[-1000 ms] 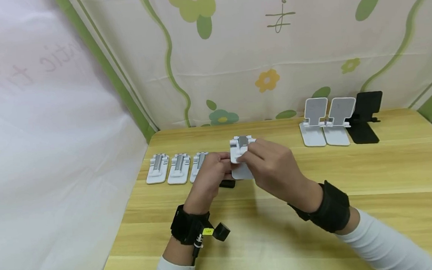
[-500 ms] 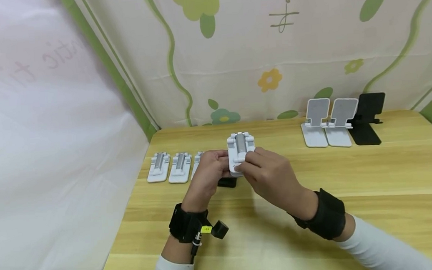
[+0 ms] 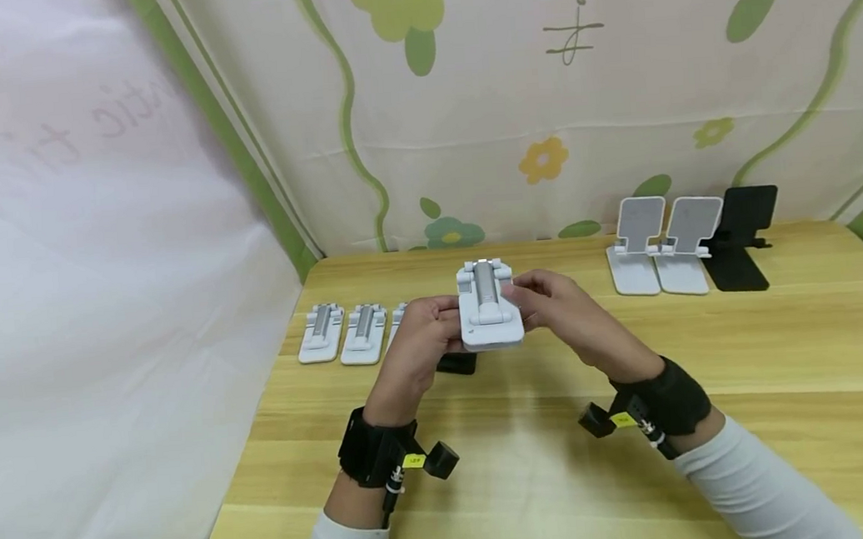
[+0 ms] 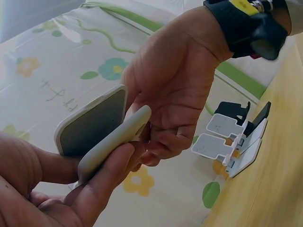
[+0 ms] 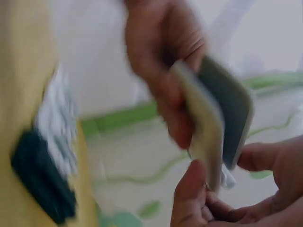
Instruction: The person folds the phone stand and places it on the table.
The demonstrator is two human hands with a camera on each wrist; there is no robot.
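Observation:
A folding phone stand (image 3: pixel 488 307), white with a grey hinged arm, is held up above the table between both hands. My left hand (image 3: pixel 421 337) grips its left side. At its right edge, my right hand (image 3: pixel 566 314) pinches it, the thumb on the front. Two plates of the stand (image 4: pixel 94 125) show a narrow gap between them in the left wrist view, the inner face grey. In the right wrist view, the stand (image 5: pixel 203 127) is blurred, with the right hand's thumb and finger at its lower end.
Folded white stands (image 3: pixel 321 333) lie in a row at the table's left, the third partly behind the left hand. A black one (image 3: pixel 456 363) shows beneath the held stand. Two white stands (image 3: pixel 635 272) and a black stand (image 3: pixel 740 269) stand unfolded at the back right, before the curtain.
The stand's front part has swung down over its grey plate, and its front now faces up fully. My right hand has shifted from the lower front to the right edge. The left hand stays about still.

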